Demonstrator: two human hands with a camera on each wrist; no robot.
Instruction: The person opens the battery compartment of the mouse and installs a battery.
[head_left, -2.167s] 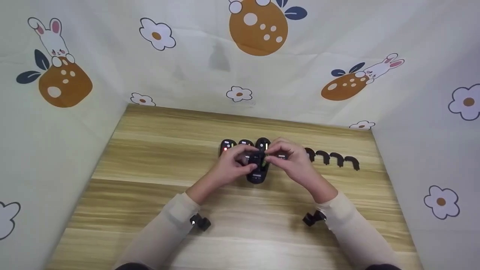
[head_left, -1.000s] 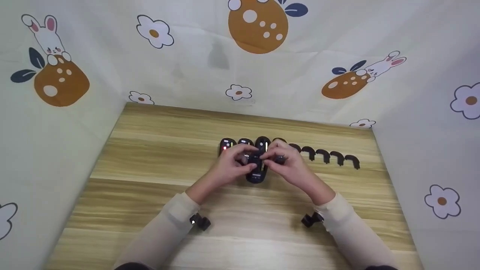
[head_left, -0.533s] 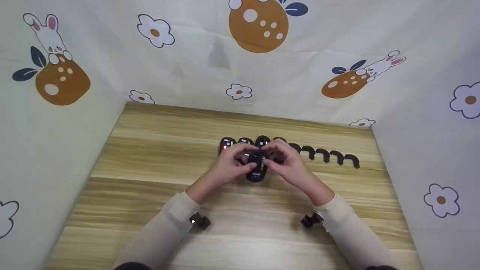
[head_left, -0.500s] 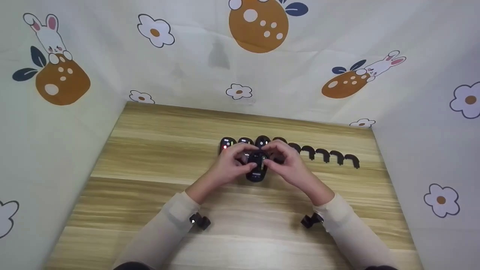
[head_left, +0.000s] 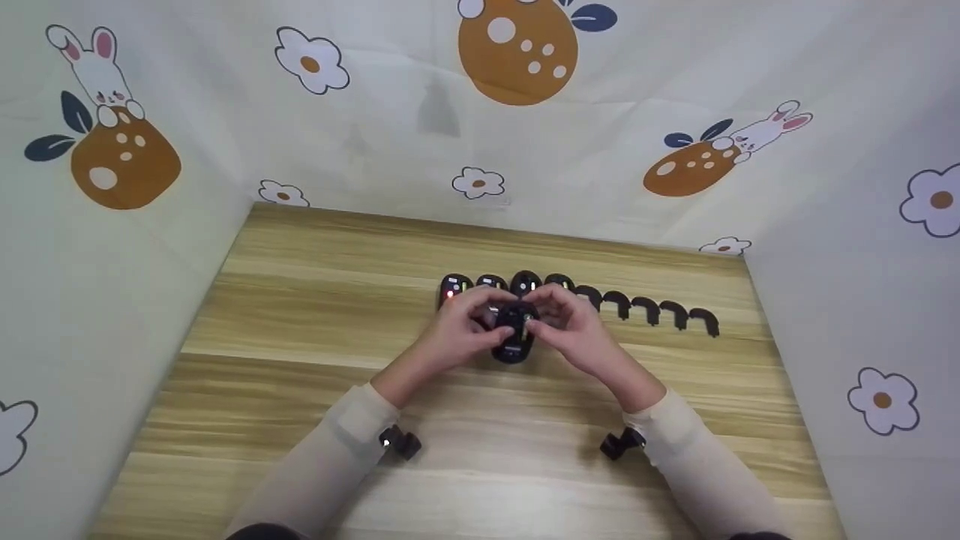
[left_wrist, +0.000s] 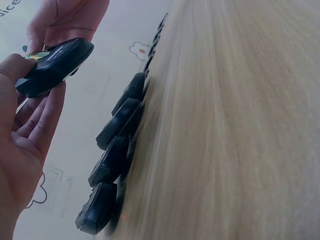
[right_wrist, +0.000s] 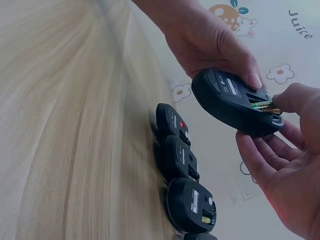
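Note:
Above the table, both hands hold a black computer mouse (head_left: pixel 513 351) with its underside up. My left hand (head_left: pixel 459 328) grips its left side, thumb on the underside and fingers beneath, as the left wrist view shows. A green and gold battery (right_wrist: pixel 263 105) lies in the open slot near one end of the mouse. My right hand (head_left: pixel 585 324) has its thumb on the end of this battery, while its other fingers curl under the mouse in the right wrist view. In the head view its index finger meets the left one at the far end.
Behind the hands, several more black mice stand in a row, underside up; the leftmost mouse (head_left: pixel 453 286) glows red. A third mouse (right_wrist: pixel 192 205) shows a battery in its slot. To the right, several curved black pieces (head_left: pixel 645 310) continue the row along the wooden table (head_left: pixel 315 300).
My right hand's fingers have gone from pinching at the slot to the mouse's far end, with the thumb on the battery. My left hand keeps its grip.

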